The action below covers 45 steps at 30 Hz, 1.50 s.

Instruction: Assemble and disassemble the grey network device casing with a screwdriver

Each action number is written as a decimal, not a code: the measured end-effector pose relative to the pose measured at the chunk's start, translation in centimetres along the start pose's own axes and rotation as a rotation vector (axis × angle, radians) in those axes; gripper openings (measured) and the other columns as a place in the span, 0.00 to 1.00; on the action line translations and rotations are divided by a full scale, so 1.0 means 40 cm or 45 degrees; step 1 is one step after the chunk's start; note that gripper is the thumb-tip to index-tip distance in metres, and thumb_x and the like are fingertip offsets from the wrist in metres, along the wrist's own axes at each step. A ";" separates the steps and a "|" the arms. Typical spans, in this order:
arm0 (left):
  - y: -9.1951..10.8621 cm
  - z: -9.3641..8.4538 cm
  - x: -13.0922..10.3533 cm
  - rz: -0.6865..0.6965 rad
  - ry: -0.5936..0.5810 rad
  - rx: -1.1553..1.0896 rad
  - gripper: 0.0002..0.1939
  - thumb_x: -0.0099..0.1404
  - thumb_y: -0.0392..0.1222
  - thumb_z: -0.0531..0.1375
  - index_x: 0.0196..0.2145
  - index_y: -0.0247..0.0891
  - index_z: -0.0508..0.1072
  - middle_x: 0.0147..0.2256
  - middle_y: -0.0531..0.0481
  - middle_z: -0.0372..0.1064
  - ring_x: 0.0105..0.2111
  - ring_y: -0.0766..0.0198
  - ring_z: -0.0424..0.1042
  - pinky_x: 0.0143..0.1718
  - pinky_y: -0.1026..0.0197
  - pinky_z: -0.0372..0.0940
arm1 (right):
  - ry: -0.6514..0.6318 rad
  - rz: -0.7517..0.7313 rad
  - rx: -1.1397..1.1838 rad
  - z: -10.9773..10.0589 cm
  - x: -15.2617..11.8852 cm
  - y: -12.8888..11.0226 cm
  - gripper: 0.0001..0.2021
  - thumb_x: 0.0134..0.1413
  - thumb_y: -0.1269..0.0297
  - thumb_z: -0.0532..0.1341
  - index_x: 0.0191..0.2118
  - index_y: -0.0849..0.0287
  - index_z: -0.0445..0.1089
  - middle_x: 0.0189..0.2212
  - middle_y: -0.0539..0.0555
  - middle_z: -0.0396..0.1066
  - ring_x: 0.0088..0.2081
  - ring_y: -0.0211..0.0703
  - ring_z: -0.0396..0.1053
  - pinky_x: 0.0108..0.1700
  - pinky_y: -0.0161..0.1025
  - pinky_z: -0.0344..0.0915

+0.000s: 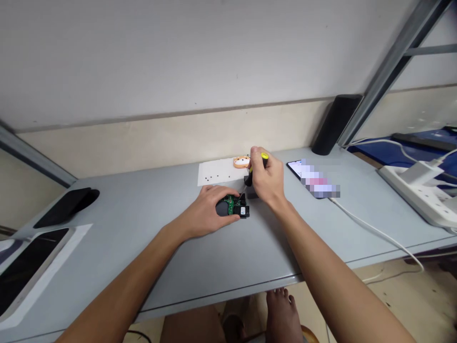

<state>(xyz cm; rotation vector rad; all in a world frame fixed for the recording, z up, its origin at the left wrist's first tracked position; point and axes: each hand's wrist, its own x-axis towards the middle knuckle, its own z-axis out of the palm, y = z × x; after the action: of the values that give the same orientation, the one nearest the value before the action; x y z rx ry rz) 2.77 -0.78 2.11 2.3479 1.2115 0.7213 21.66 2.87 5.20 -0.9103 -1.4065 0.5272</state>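
Note:
A small device with a green circuit board (231, 205) and black parts lies on the grey table (214, 257). My left hand (205, 212) grips it from the left, thumb along the near edge and fingers along the far edge. In my right hand (267, 178) is a black and yellow screwdriver (264, 156), tilted with its shaft down toward the board's upper right; the exact contact of its tip is too small to tell. Behind the device, a white paper (214, 172) carries several tiny dark pieces (211, 177) and an orange and white animal-faced item (242, 162).
A phone (310, 178) with a white cable lies at the right, near a black cylinder (335, 125) and a white power strip (424, 195). At the left are a black folded item (66, 207) and a tablet (30, 264). A wall stands behind.

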 end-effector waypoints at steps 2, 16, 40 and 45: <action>0.001 0.000 0.001 0.019 0.003 -0.002 0.18 0.64 0.52 0.69 0.51 0.50 0.76 0.52 0.48 0.79 0.57 0.45 0.73 0.66 0.36 0.63 | -0.004 0.008 -0.003 -0.001 0.000 0.000 0.24 0.70 0.45 0.55 0.24 0.52 0.56 0.20 0.46 0.57 0.25 0.38 0.55 0.30 0.39 0.56; 0.001 0.001 0.002 0.033 -0.005 0.004 0.18 0.65 0.51 0.69 0.51 0.49 0.75 0.52 0.49 0.80 0.57 0.47 0.74 0.66 0.37 0.61 | 0.020 -0.017 -0.030 -0.004 0.003 0.001 0.24 0.69 0.46 0.56 0.23 0.52 0.56 0.20 0.47 0.59 0.24 0.37 0.56 0.30 0.39 0.56; 0.004 0.009 0.002 0.057 -0.022 0.007 0.17 0.66 0.49 0.67 0.52 0.48 0.75 0.54 0.46 0.79 0.58 0.46 0.74 0.68 0.35 0.59 | -0.160 -0.048 -0.135 0.005 -0.009 -0.022 0.25 0.70 0.47 0.57 0.25 0.53 0.49 0.20 0.45 0.49 0.25 0.36 0.48 0.29 0.39 0.49; 0.007 0.008 0.004 0.051 -0.016 0.010 0.13 0.66 0.49 0.67 0.47 0.47 0.75 0.51 0.48 0.80 0.55 0.47 0.76 0.67 0.36 0.59 | -0.329 0.082 0.105 0.010 0.002 -0.030 0.23 0.66 0.41 0.62 0.27 0.54 0.64 0.24 0.46 0.60 0.27 0.36 0.56 0.30 0.37 0.56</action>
<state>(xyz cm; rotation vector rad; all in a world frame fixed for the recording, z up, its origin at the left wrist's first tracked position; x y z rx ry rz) 3.22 -0.84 2.04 2.3855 1.1669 0.7151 21.06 2.32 6.17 -0.8450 -1.5790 0.7674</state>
